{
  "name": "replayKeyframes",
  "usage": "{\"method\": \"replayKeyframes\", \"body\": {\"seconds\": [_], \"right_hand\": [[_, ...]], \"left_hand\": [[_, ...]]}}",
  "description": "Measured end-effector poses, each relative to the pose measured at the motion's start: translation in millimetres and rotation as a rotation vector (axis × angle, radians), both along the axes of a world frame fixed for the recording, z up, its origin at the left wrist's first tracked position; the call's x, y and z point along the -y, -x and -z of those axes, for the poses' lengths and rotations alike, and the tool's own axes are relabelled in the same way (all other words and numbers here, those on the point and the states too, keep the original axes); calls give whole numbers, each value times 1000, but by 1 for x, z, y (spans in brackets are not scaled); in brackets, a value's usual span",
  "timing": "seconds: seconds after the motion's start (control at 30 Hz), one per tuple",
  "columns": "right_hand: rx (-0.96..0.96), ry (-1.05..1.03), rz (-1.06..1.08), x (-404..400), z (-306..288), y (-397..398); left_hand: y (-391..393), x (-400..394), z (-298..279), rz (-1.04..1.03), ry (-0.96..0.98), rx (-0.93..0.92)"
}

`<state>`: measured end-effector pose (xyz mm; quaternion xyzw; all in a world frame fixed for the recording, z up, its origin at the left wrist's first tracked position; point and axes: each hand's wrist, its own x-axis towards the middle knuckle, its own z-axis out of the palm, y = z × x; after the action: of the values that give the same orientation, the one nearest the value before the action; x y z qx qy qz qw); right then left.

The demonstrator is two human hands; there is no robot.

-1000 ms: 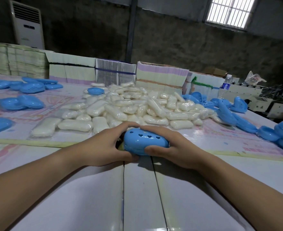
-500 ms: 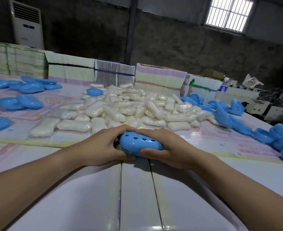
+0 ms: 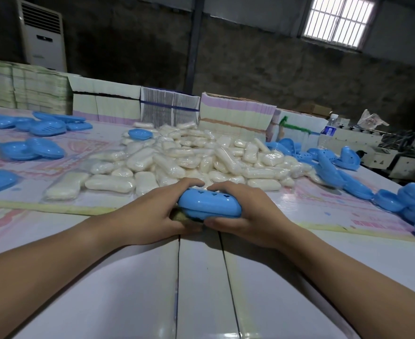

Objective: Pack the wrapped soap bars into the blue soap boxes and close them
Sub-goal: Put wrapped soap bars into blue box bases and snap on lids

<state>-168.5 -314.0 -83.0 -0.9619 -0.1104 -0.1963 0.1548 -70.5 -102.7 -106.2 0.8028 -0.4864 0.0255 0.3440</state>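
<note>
The left hand (image 3: 152,214) and the right hand (image 3: 248,216) both gripped one closed blue oval plastic soap box with heart-shaped holes (image 3: 209,204), fingers curled over its far side and thumbs under its near edge. The box was held just above the white bench (image 3: 128,289), near its middle. Beyond it lay a heap of white wrapped soap bars (image 3: 189,157). Open blue soap boxes (image 3: 32,149) lay toward the left edge; further blue boxes (image 3: 397,196) lay along the right edge.
</note>
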Motion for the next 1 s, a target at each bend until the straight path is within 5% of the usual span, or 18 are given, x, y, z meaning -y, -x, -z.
{"method": "replayKeyframes", "body": {"seconds": [0.17,0.43,1.0], "right_hand": [[-128,-37,3,3,2,-2],[-115,-39,-91,3,-2,6],[-379,-247,-145,10,-5,11]], "left_hand": [[3,0,-2,-14,-2,78],[5,-2,-5,109,23,-197],[5,3,-4,55,-46,-156]]}}
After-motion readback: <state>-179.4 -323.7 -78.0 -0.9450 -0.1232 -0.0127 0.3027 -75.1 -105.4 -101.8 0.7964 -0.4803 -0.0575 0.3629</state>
